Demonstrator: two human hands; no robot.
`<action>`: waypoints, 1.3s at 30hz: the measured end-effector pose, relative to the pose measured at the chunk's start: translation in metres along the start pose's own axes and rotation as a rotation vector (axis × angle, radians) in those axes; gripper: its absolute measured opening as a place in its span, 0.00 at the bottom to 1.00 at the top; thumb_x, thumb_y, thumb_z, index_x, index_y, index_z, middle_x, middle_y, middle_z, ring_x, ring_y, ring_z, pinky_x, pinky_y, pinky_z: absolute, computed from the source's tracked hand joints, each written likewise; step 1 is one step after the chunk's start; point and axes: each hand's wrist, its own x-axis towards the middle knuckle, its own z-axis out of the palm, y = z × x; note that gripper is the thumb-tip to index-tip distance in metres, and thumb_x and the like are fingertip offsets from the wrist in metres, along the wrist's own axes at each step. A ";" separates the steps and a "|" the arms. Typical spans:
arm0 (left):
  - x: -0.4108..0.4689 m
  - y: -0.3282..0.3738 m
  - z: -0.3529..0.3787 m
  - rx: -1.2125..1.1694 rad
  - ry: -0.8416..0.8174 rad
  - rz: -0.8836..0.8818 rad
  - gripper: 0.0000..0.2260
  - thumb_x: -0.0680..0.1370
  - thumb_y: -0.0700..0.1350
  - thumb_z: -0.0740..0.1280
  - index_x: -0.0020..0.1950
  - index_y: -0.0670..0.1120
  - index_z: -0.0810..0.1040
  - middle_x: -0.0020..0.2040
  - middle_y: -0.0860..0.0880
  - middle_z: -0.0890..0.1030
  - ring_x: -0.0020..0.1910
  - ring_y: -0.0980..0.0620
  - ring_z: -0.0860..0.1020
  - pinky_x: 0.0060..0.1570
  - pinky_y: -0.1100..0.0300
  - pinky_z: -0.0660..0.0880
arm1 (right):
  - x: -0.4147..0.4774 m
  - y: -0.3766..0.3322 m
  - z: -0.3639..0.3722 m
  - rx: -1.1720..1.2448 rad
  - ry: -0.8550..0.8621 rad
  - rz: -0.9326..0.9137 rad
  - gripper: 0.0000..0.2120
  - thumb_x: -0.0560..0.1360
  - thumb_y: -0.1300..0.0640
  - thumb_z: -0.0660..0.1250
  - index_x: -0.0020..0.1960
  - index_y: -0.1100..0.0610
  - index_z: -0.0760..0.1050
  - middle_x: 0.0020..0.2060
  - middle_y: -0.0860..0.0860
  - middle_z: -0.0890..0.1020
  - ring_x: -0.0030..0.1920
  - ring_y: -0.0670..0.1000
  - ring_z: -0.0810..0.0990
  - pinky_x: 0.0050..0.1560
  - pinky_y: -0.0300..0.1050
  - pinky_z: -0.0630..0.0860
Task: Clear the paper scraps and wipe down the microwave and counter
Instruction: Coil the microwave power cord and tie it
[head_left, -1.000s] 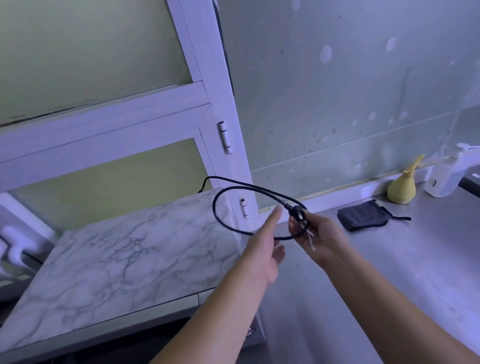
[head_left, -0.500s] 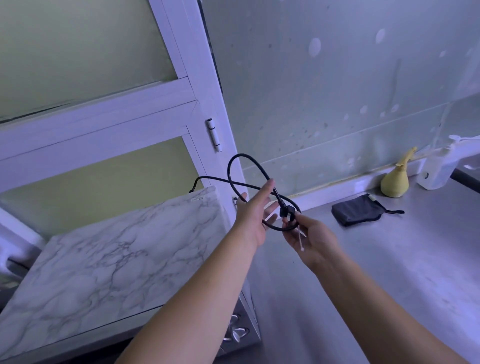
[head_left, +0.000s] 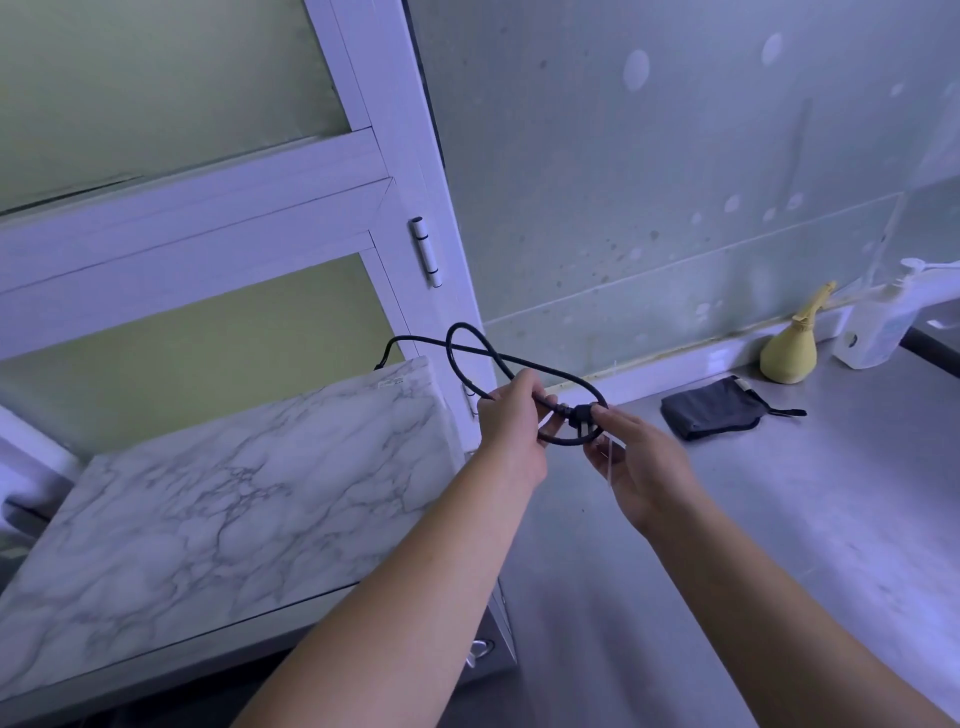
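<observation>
1. Over the last second the black power cord (head_left: 464, 326) has gone from one wide, open loop to a tighter, crossed figure-eight. The left hand (head_left: 511, 421), which had its fingers stretched out half a second ago, has now curled them round the cord.
2. The right hand (head_left: 641, 467) pinches the plug (head_left: 581, 415) between thumb and fingertips, and its other fingers are loosely bent.
3. The cord rises from behind the rear right corner of the microwave (head_left: 234, 499). Its long axis slants from upper left to lower right. One loop stands above the left hand, and a second curves under the plug, between the two hands.
4. The plug's prongs point downward, toward the tabletop (head_left: 753, 519). The whole bundle is held in the air, just beside the microwave's right edge.
5. A thin pale strip (head_left: 610, 467) hangs from the right hand; I cannot tell what it is.
6. Further right on the tabletop lies a dark pouch (head_left: 711, 408). Near the wall behind it are a yellow pear-shaped object (head_left: 788, 351) and a pump bottle (head_left: 878, 325).
</observation>
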 end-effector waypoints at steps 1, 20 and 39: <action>0.002 0.000 -0.001 -0.007 0.012 -0.026 0.07 0.74 0.35 0.64 0.51 0.40 0.72 0.38 0.43 0.75 0.39 0.47 0.77 0.40 0.56 0.81 | -0.001 0.000 -0.001 -0.022 -0.016 -0.019 0.03 0.77 0.69 0.68 0.48 0.64 0.81 0.37 0.55 0.85 0.35 0.48 0.81 0.43 0.40 0.78; 0.020 0.002 0.005 -0.108 -0.168 -0.155 0.15 0.76 0.48 0.74 0.37 0.44 0.73 0.29 0.51 0.77 0.30 0.54 0.81 0.38 0.58 0.81 | -0.004 0.003 -0.019 -0.204 -0.130 -0.131 0.06 0.76 0.68 0.69 0.46 0.62 0.85 0.41 0.57 0.86 0.40 0.52 0.85 0.47 0.45 0.83; 0.017 -0.003 -0.020 0.186 0.055 -0.122 0.01 0.80 0.42 0.64 0.51 0.45 0.75 0.32 0.49 0.69 0.26 0.51 0.71 0.25 0.64 0.74 | 0.013 -0.044 -0.013 -0.561 -0.112 -0.228 0.13 0.77 0.69 0.66 0.59 0.57 0.77 0.46 0.57 0.87 0.38 0.52 0.84 0.45 0.46 0.80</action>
